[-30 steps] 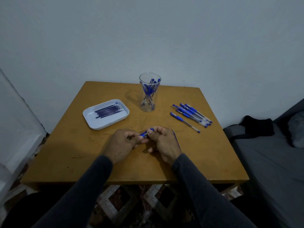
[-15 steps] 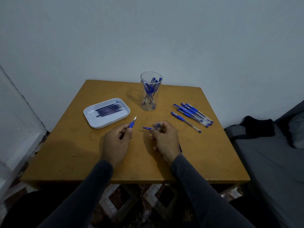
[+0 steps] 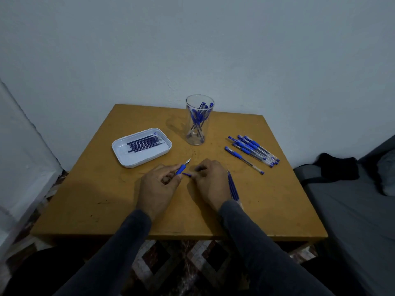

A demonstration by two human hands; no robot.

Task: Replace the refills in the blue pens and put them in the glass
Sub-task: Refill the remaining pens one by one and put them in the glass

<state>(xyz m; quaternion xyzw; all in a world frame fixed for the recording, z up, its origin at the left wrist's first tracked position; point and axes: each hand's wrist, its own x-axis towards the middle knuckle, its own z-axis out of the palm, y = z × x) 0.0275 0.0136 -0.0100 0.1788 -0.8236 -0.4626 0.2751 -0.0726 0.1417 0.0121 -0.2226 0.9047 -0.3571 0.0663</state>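
My left hand (image 3: 159, 184) pinches the blue grip section of a pen (image 3: 182, 168), its metal tip pointing up and away. My right hand (image 3: 210, 181) holds the pen barrel, mostly hidden in the fingers, with a thin blue refill end (image 3: 187, 174) sticking out to the left toward the grip piece. The two parts are a little apart. A clear glass (image 3: 198, 120) holding several blue pens stands at the back middle of the table. Several refills lie in a white tray (image 3: 119, 146) to the left.
Several blue pens (image 3: 252, 151) lie in a loose group at the right of the wooden table (image 3: 106, 199). Used refills (image 3: 233, 186) lie beside my right wrist. A grey sofa (image 3: 352, 210) with a dark cloth stands right of the table.
The hands pulled apart, separating the pen's grip section from its barrel, then came back closer together. The left hand now holds the grip piece near the refill end.
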